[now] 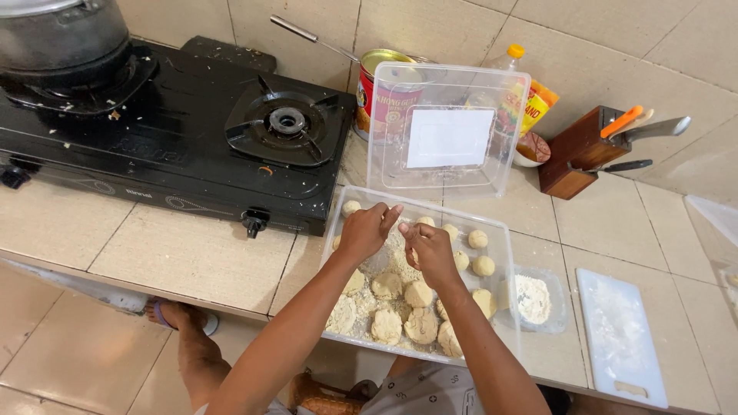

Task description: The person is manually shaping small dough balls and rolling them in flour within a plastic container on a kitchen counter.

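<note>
Two hands are working over the clear tub (503, 253) on the tabletop (192, 253). Left hand (367, 229) and right hand (427, 250) are pinching a dough bit together, keeping crumbs falling inside. Dough balls (480, 265) are lying near.

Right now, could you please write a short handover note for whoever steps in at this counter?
Left hand and right hand: both over the clear plastic tub, fingertips pinching dough between them; exact grip hard to tell.
Tub: on the tiled counter beside the black gas stove, its lid propped upright behind.
Done: several small dough balls along the tub's far side.
Left: flatter, rough dough pieces at the near side.
Nearby: small flour tray and white cutting board to the right.
</note>
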